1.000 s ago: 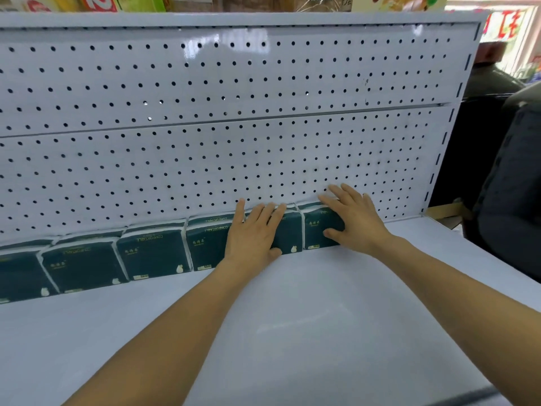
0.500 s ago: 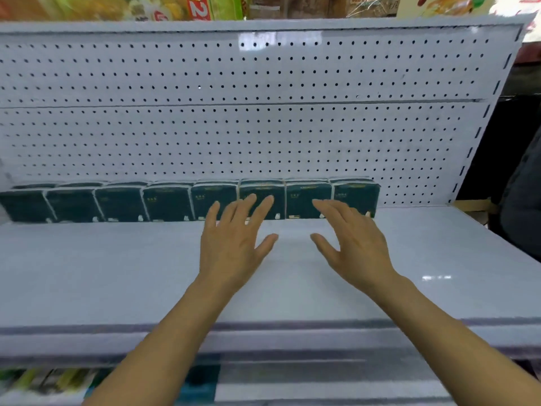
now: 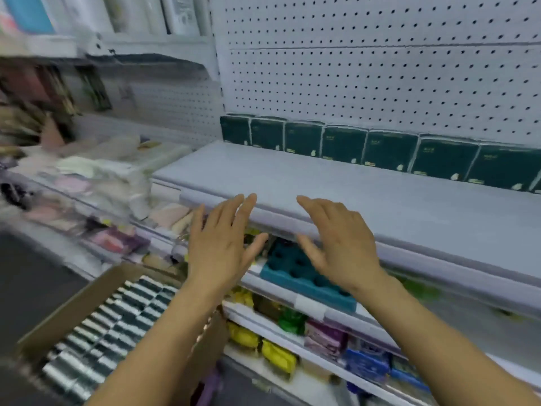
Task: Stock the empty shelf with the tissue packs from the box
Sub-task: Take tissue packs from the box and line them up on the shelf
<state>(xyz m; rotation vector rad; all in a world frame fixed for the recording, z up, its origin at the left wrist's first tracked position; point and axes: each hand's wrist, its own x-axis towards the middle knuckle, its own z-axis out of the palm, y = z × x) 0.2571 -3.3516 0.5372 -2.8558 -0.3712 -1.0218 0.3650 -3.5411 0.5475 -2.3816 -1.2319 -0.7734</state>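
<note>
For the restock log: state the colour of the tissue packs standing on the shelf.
Dark green tissue packs with pale edges and small light markings; the head view, the only one, shows them.

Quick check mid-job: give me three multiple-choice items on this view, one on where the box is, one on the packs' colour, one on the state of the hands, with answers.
1. Where is the box relative to the shelf?
A. On the shelf
B. Below it, at lower left
C. Above the pegboard

2. What colour are the packs lined up at the back of the shelf?
A. Dark green
B. Yellow
C. Pink

3. What state are the hands in?
A. Both grip a pack
B. Left holds a pack, right is free
C. Both open, holding nothing

Answers: 1 B, the box sits low at the left, beneath the left forearm. 2 A, the fronts of the row against the pegboard are dark green. 3 C, the left hand and right hand show spread fingers near the shelf's front edge, with nothing in them.
</note>
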